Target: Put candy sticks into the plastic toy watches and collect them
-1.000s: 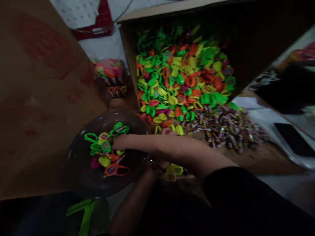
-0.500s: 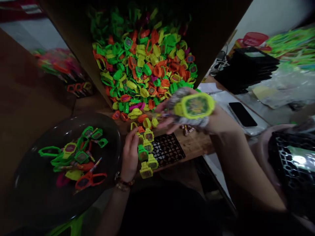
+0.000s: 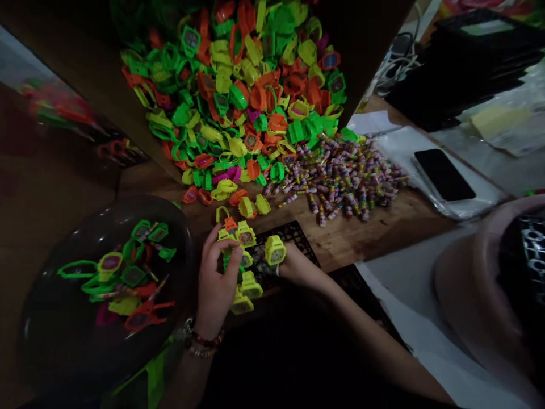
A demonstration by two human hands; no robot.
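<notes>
My left hand (image 3: 219, 278) rests its bent fingers on a cluster of yellow and green toy watches (image 3: 251, 285) along the left side of a black grid tray (image 3: 298, 236). A yellow toy watch (image 3: 275, 250) sits by the wrist of my right hand (image 3: 286, 262), which is low over the tray. The fingers of that hand are mostly hidden in shadow and behind the watch, so what they hold cannot be made out. Behind the tray is a big heap of green, yellow and orange toy watches (image 3: 238, 102) in a box.
Small wrapped candy rolls (image 3: 344, 176) lie piled right of the heap. A phone (image 3: 445, 174) rests further right, before a black stack (image 3: 468, 62). A dark round basin (image 3: 38, 284) with toy watches stands left, and a pinkish tub (image 3: 460, 272) at the right.
My right hand has come down from in front of the heap to the tray, uncovering the candy pile. My left hand stays by the watches, its fingers now bent over them. The view has shifted.
</notes>
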